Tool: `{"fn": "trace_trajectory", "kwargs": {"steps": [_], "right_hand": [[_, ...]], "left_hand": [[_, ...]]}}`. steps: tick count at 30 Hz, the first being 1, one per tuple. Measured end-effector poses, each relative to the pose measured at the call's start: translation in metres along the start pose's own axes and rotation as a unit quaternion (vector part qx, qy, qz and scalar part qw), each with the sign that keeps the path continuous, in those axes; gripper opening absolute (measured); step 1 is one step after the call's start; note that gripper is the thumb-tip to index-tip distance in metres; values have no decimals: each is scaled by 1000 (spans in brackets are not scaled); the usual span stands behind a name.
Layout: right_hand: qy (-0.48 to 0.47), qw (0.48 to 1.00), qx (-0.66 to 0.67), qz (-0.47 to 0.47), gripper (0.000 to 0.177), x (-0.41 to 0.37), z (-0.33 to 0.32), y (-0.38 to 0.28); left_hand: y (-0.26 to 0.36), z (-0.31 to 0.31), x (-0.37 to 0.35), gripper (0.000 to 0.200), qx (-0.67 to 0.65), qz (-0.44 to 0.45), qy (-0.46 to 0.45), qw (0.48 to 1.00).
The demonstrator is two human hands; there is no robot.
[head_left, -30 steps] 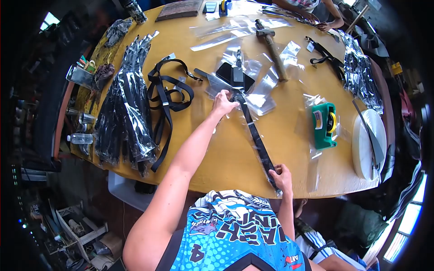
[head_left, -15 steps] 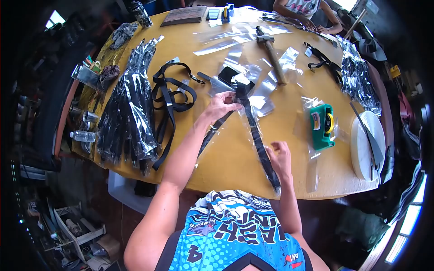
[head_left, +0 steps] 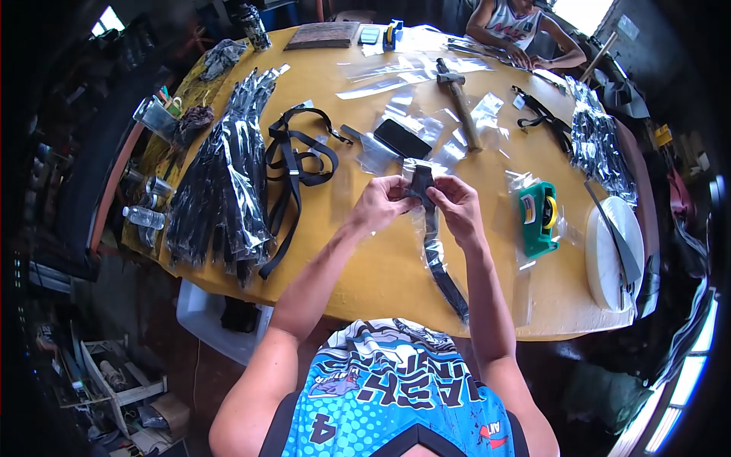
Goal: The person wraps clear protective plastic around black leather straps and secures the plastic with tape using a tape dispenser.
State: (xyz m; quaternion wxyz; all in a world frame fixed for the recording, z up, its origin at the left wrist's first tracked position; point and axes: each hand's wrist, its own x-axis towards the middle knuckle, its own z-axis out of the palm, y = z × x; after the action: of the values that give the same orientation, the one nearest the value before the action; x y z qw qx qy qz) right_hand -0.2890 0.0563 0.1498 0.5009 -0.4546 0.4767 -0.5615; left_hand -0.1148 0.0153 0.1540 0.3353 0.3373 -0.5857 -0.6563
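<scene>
A black strap [head_left: 434,247] in a clear plastic sleeve runs from between my hands down toward the table's near edge. My left hand [head_left: 383,202] pinches the left side of its upper end. On the other side, my right hand [head_left: 455,204] is closed on that same end, thumb and fingertips together. Clear plastic shows just above the fingertips. Beyond my hands lies a black phone [head_left: 402,139] on loose clear plastic sleeves [head_left: 451,154]. Left of my left hand sits a loosely looped black strap [head_left: 293,161] with a metal clip.
A pile of sleeved black straps [head_left: 221,183] covers the table's left side. A hammer [head_left: 459,103] lies beyond my hands. To the right stand a green tape dispenser [head_left: 539,221] and a round white slab [head_left: 609,259] with a blade on it. Another person [head_left: 521,34] works across the table.
My right hand has moved up from beside the strap's lower end to its upper end and closed there. The strap's top has come nearer me, uncovering the phone.
</scene>
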Motion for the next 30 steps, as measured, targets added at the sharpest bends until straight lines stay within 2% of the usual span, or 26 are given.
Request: {"fn": "trace_trajectory", "kwargs": {"steps": [8,10,13,14,16,20,22,26,28,30], "right_hand": [[-39,999,-12,-17,20,-3,-11,-13],[-50,998,-20,20,17,-4,-10,-25],[-59,998,-4,22,15,-1,-13,-24],[-58,998,-5,20,15,-1,-14,-23],[-80,997,-12,-6,15,0,-17,-24],[-93,996,-10,-3,15,-2,-17,-29],[-99,993,-66,18,13,-3,-16,-30],[-103,993,-54,23,12,-3,-14,-28],[-110,993,-43,9,12,-3,-15,-28],[-105,993,-44,10,12,-3,-16,-27]], "left_hand": [[13,10,-10,24,34,39,33,998],[17,10,-11,24,142,66,40,987],[16,11,-11,25,157,78,33,984],[15,11,-11,25,158,80,31,984],[13,11,-12,25,41,40,27,998],[22,14,-16,26,65,35,34,997],[28,15,-18,25,139,43,37,989],[22,15,-16,25,118,47,34,991],[18,14,-15,29,63,25,24,997],[25,16,-20,29,91,44,17,995]]}}
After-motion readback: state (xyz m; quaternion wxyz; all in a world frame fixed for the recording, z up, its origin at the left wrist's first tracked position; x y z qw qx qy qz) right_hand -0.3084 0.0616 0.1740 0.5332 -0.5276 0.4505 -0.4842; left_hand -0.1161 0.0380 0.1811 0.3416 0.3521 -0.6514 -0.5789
